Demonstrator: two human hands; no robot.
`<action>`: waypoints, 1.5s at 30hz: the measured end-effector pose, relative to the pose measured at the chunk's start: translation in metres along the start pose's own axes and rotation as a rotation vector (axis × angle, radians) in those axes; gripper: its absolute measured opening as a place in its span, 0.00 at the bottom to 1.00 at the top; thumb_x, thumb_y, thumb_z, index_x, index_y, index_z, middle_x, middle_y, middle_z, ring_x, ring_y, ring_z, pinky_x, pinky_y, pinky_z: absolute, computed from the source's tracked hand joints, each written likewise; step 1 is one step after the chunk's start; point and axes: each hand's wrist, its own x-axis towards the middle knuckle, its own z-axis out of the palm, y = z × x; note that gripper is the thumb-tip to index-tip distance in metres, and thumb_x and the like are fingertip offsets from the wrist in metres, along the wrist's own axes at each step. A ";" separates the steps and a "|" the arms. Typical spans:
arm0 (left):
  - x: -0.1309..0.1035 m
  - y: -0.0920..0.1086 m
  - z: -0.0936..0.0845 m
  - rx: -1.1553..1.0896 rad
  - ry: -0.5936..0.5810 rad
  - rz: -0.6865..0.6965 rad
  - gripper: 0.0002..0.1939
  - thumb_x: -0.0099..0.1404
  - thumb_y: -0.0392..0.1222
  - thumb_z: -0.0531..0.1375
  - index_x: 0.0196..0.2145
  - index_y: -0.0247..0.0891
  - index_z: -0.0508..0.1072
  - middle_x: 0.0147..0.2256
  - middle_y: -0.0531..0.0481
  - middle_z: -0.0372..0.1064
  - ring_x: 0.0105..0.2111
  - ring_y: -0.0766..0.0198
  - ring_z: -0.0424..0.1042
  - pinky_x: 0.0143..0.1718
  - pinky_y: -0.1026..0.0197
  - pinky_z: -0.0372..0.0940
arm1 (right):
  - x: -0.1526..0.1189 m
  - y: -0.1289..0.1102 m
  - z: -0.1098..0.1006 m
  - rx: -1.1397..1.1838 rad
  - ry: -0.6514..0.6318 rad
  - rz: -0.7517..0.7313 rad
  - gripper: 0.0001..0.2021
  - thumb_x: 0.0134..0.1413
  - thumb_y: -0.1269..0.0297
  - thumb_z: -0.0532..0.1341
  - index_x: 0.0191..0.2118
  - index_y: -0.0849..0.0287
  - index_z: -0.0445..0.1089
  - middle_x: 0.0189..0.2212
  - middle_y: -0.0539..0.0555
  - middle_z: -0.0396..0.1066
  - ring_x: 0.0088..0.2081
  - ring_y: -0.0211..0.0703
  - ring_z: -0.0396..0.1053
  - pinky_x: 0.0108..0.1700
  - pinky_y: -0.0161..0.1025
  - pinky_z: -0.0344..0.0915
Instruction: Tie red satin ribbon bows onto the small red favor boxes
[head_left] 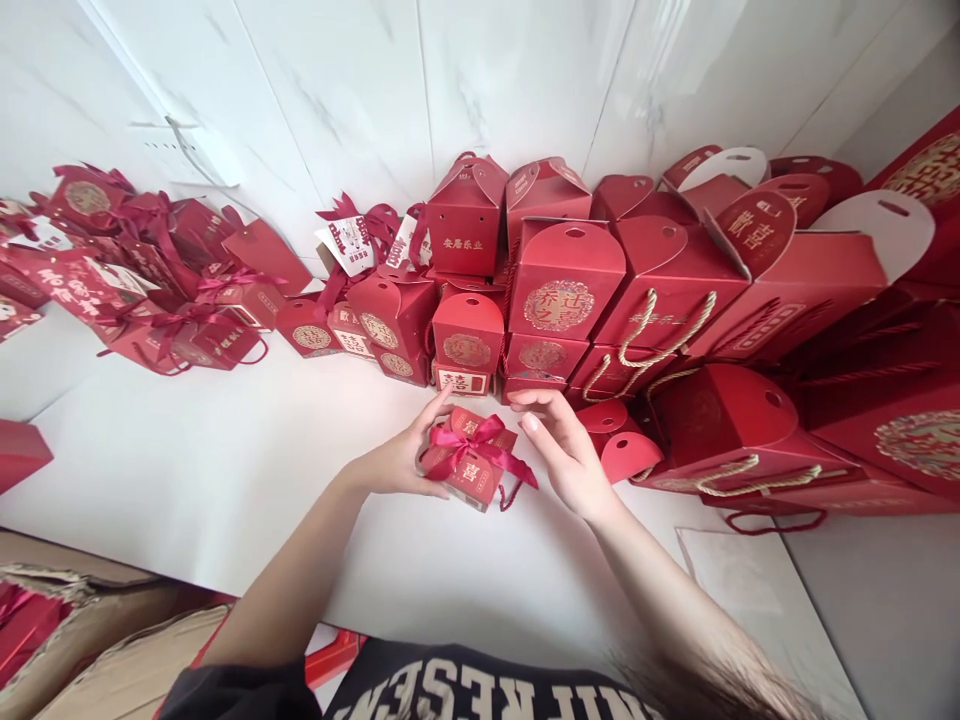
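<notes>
Head view: ribbon-tied red favor box at center of white table, near side of stacked gift boxes. Left hand grips its left side; right hand open, apart, at right. Light side grip advisable; bow likely crushes under pressure.
</notes>
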 end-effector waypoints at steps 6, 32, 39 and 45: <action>-0.040 -0.004 -0.004 0.019 0.231 -0.091 0.66 0.52 0.43 0.72 0.69 0.55 0.24 0.67 0.37 0.45 0.64 0.45 0.59 0.56 0.48 0.67 | -0.048 -0.011 -0.029 -0.272 -0.013 -0.108 0.12 0.64 0.60 0.58 0.52 0.48 0.64 0.46 0.57 0.69 0.47 0.50 0.69 0.48 0.49 0.67; -0.019 0.009 -0.054 1.036 1.329 0.176 0.42 0.62 0.56 0.62 0.65 0.35 0.48 0.71 0.38 0.22 0.69 0.36 0.25 0.68 0.35 0.35 | -0.074 0.016 -0.068 -0.958 0.398 -0.214 0.23 0.60 0.55 0.60 0.56 0.60 0.61 0.59 0.67 0.61 0.59 0.59 0.61 0.57 0.58 0.63; 0.024 0.017 -0.013 1.094 1.121 0.383 0.32 0.57 0.46 0.65 0.57 0.38 0.62 0.67 0.34 0.42 0.69 0.40 0.41 0.69 0.38 0.37 | -0.062 0.031 -0.050 -1.149 0.426 -0.076 0.34 0.58 0.48 0.60 0.63 0.65 0.55 0.62 0.73 0.57 0.61 0.70 0.59 0.56 0.67 0.62; 0.025 0.002 -0.074 0.901 1.358 0.228 0.31 0.66 0.39 0.56 0.64 0.32 0.53 0.68 0.33 0.40 0.69 0.51 0.43 0.68 0.46 0.43 | -0.066 0.023 -0.045 -0.994 0.063 -0.229 0.34 0.61 0.57 0.59 0.67 0.63 0.48 0.65 0.68 0.54 0.66 0.61 0.53 0.64 0.60 0.58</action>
